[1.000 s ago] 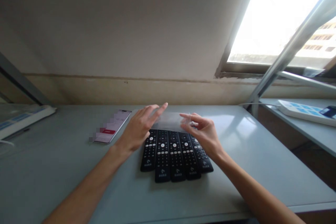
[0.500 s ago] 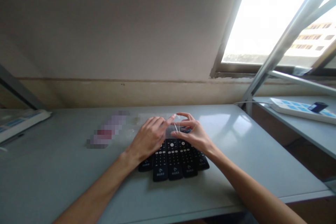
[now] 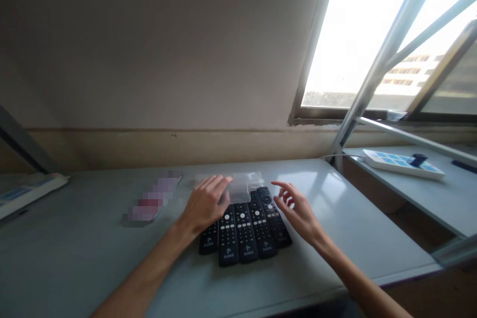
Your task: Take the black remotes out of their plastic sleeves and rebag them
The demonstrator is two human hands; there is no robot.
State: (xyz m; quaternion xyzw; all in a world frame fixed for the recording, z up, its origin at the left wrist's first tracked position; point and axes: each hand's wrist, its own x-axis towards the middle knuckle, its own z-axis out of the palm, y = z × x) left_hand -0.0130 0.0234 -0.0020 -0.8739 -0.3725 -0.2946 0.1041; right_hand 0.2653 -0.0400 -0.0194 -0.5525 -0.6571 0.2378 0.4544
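Five slim black plastic remote controls [image 3: 246, 236] w/ small white buttons lie fanned side by side, btwn the front and back edges of a smooth pale blue-grey desk surface [image 3: 354, 228]. A clear, filmy plastic sheet or bag [image 3: 238, 186] covers some of their far ends, toward the back edge.

The person's L hand [image 3: 208, 198] is palm-down over the film's left part and the leftmost remotes, fingers bent and close together; can't tell if they pinch anything. The R hand [image 3: 298, 208] is just beside the rightmost remote, fingers loosely curled, thumb and forefinger apart, nothing visible btwn them.

Risks, from where I stand: the film looks thin and slick, so w/ no visible R-hand grip it could slide or crumple if the L hand drags it. The remotes lie v. close, so a nudge on one could skew the rest. A wide L elbow might bump the flat pinkish phone [image 3: 156, 198], pixelated, toward the left edge.
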